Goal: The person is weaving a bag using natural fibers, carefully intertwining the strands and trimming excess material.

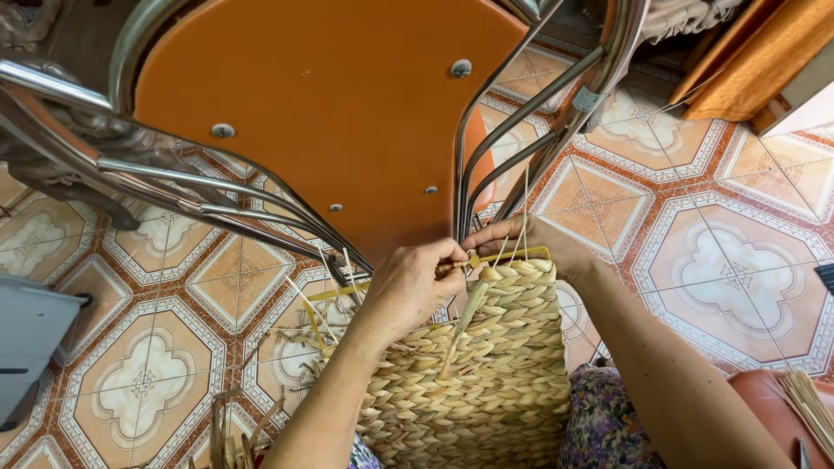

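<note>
Looking down from the head camera, one woven straw basket (486, 365) lay across the person's lap, its far rim raised toward an orange chair (339, 113) with chromed tube legs. The basket's near end ran off the bottom edge and could not be assessed. Both hands met at the far rim. The left hand (408, 282) was closed, thumb and fingers pinching a straw strand at the rim beside a yellow frame bar (512, 255). The right hand (530, 236) curled over the rim from behind; its fingertips were hidden by the weave and the other hand, so whether it clamped the bar or a strand could not be determined. Several thin pale strands (524, 208) stood up from the rim between the hands, too fine to count. One loose thick strand (465, 326) trailed down the basket's face.

A bundle of dry stalks (808, 404) showed at the lower right, cut by the frame, resting on a reddish surface of uncertain nature. A grey box-like object (30, 334) at the left edge was only partly visible. No readable label appeared; one pale tape band (587, 99) wrapped a chair leg. Patterned floor tiles (721, 243) lay beneath.
</note>
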